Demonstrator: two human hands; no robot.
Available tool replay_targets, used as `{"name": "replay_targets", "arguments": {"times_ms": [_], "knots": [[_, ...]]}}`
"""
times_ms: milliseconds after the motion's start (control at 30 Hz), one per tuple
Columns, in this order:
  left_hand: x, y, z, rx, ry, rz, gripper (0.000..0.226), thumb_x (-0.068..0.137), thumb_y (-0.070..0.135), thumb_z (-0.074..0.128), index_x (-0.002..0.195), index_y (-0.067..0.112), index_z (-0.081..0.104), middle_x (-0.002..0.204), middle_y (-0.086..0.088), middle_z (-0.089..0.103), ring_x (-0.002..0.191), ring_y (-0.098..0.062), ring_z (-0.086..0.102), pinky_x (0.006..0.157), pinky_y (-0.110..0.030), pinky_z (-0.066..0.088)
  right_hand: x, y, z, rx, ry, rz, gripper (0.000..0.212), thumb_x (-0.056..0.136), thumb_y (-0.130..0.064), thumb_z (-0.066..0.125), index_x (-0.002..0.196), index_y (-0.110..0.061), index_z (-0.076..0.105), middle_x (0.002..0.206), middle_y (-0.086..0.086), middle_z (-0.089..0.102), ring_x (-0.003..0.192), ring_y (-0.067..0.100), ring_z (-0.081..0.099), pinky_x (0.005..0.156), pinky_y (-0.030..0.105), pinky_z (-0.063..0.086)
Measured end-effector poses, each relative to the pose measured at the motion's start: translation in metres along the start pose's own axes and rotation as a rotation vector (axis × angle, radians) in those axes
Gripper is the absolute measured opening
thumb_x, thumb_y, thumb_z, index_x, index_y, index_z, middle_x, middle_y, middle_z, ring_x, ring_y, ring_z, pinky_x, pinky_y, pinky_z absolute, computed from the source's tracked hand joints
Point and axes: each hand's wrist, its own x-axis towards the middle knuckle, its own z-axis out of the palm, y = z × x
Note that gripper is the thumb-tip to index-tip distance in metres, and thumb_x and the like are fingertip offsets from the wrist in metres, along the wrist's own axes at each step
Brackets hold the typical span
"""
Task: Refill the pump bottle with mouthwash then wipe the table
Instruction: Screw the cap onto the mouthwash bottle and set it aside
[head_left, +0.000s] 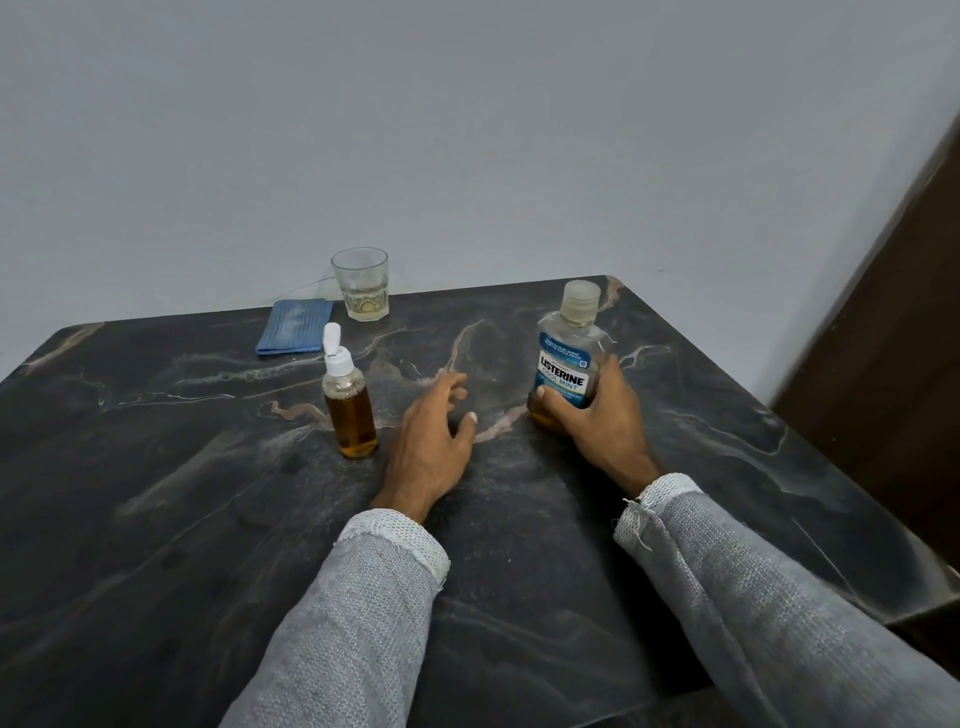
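With the right hand (597, 421) gripping the capped mouthwash bottle (566, 358) and the left hand (434, 436) loose and empty, the pump bottle (349, 400) stands unsteadied; a careless pour could topple it.

An upright amber-filled pump bottle (349, 402) stands left of the capped, nearly empty mouthwash bottle (567, 358) on the table (208, 493).

pump bottle (349, 402) upright left, tumbler (361, 283) behind — open tabletop (156, 493)
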Motion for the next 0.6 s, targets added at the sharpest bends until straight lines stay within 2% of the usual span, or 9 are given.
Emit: {"name": "replay_targets", "arguments": {"times_ms": [100,200,267,367,433,600], "knots": [[0.0,0.0,0.002,0.021,0.009,0.03,0.047,0.092,0.019,0.062,0.137,0.022,0.047,0.127,0.003,0.06,0.117,-0.015,0.055,0.101,-0.041,0.047,0.004,0.013,-0.018,0.001,0.098,0.031,0.049,0.075,-0.038,0.081,0.105,-0.027,0.044,0.105,-0.009,0.063,0.087,-0.005,0.06,0.062,0.001,0.045],[0.0,-0.001,0.004,0.057,0.006,0.026,0.048,0.092,0.021,0.063,0.137,0.022,0.046,0.127,0.003,0.06,0.117,-0.014,0.055,0.101,-0.041,0.047,0.011,0.022,-0.032,-0.047,0.172,0.059,0.047,0.076,-0.039,0.079,0.101,-0.027,0.04,0.1,-0.01,0.058,0.081,-0.006,0.055,0.058,0.006,0.042],[0.001,-0.001,0.005,0.073,0.004,0.029,0.049,0.092,0.021,0.063,0.138,0.022,0.046,0.126,0.003,0.061,0.117,-0.015,0.056,0.101,-0.042,0.047,0.017,0.028,-0.04,-0.069,0.208,0.071,0.047,0.077,-0.04,0.077,0.1,-0.026,0.039,0.098,-0.011,0.055,0.081,-0.002,0.054,0.064,0.011,0.04],[0.001,-0.002,0.006,0.086,0.007,0.026,0.049,0.092,0.023,0.063,0.138,0.022,0.046,0.125,0.004,0.061,0.115,-0.015,0.057,0.1,-0.042,0.048,0.025,0.038,-0.047,-0.081,0.246,0.08,0.049,0.078,-0.038,0.077,0.102,-0.025,0.037,0.101,-0.008,0.054,0.086,0.007,0.056,0.073,0.024,0.047],[0.001,-0.002,0.006,0.093,0.009,0.024,0.049,0.092,0.023,0.063,0.138,0.023,0.046,0.125,0.004,0.061,0.115,-0.014,0.057,0.1,-0.041,0.048,0.029,0.043,-0.049,-0.084,0.26,0.086,0.05,0.078,-0.038,0.077,0.104,-0.024,0.036,0.104,-0.006,0.052,0.091,0.012,0.056,0.077,0.029,0.049],[0.002,-0.002,0.006,0.099,0.0,0.03,0.048,0.092,0.023,0.063,0.137,0.023,0.046,0.125,0.004,0.061,0.116,-0.014,0.056,0.101,-0.043,0.048,0.032,0.049,-0.05,-0.07,0.263,0.083,0.051,0.078,-0.036,0.078,0.106,-0.025,0.037,0.107,-0.007,0.051,0.094,0.011,0.055,0.077,0.024,0.047]]}}
